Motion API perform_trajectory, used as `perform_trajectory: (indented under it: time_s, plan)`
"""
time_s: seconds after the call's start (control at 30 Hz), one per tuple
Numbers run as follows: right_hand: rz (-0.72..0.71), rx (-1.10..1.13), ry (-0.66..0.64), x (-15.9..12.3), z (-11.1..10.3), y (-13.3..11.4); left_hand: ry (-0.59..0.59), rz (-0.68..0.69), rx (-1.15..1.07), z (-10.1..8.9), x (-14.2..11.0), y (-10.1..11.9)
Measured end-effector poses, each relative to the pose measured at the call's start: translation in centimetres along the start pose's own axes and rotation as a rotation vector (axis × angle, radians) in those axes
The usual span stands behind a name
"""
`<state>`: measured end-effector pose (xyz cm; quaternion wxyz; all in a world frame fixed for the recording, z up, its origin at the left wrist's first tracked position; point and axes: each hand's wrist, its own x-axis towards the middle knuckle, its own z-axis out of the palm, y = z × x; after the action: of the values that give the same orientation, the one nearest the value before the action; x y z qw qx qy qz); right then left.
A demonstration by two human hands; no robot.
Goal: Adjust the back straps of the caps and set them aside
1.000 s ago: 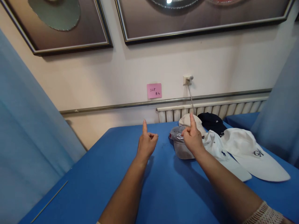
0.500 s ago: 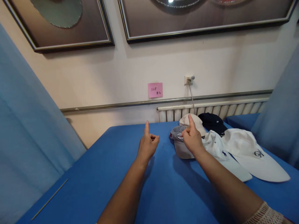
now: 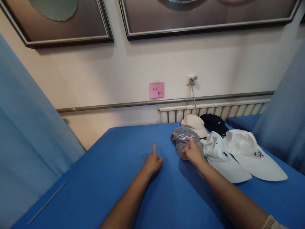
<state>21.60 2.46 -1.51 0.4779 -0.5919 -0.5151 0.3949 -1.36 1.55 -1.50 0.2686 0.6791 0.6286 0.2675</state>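
My left hand (image 3: pixel 154 163) is over the blue-covered table (image 3: pixel 95 178), its index finger stretched forward, thumb out to the side and other fingers curled; it holds nothing. My right hand (image 3: pixel 193 152) also points with its index finger and is empty. It overlaps the front of a grey cap (image 3: pixel 183 142) lettered "Always"; whether it touches the cap I cannot tell. Behind the grey cap lie a beige cap (image 3: pixel 194 123) and a navy cap (image 3: pixel 214 123). To the right of my right hand are a white cap with a small dark logo (image 3: pixel 215 149) and a white long-brimmed cap (image 3: pixel 247 146).
A thin rod (image 3: pixel 47 202) lies at the table's left edge. Blue curtains (image 3: pixel 30 133) hang on both sides. Along the wall run a metal pipe (image 3: pixel 119 105) and a radiator (image 3: pixel 228 111). A pink note (image 3: pixel 156 90), a socket (image 3: pixel 190 80) with a cord, and framed pictures (image 3: pixel 202 19) are above.
Both hands have lowered toward the table, fingers still pointing. The right hand has dropped from in front of the beige cap to the grey cap, uncovering its lettering. The view has shifted slightly.
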Motion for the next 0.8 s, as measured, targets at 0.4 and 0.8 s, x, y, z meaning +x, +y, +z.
perform_trajectory:
  time_s: [0.4, 0.8]
  plan:
    - [0.639, 0.845, -0.114, -3.7, -1.0, 4.7, -0.035, 0.103, 0.072, 2.1, -1.3, -2.8]
    - [0.343, 0.956, -0.288, -2.5, 1.5, 3.8, -0.188, -0.250, -1.108, -0.2, 0.9, -4.6]
